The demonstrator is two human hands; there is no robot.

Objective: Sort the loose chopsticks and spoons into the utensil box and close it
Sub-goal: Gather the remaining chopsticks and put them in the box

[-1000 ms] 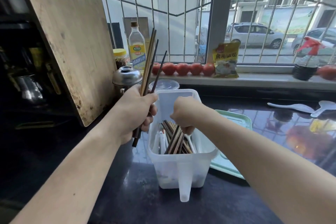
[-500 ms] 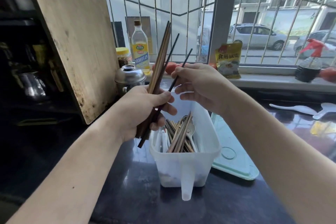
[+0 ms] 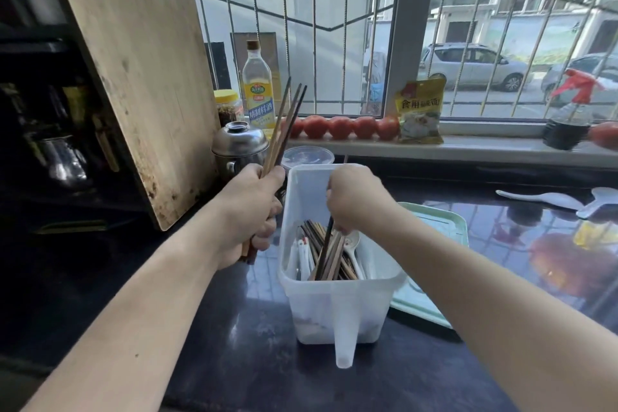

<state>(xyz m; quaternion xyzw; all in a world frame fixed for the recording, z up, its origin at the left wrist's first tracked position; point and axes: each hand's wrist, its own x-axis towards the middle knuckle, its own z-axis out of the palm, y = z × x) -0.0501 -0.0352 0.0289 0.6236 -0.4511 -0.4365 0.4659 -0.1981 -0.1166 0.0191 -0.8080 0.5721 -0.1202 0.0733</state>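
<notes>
L hand point(image 3: 249, 211) & R hand point(image 3: 354, 199) both fisted, arms fwd.

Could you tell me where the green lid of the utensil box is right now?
The green lid lies flat on the dark counter, right of the utensil box and partly behind it.

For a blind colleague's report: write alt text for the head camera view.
A person's right hand lowers a dark chopstick into a translucent utensil box already holding chopsticks and white spoons, while the left hand grips a bundle of chopsticks upright beside it. A pale green lid lies right of the box on a dark counter.
</notes>
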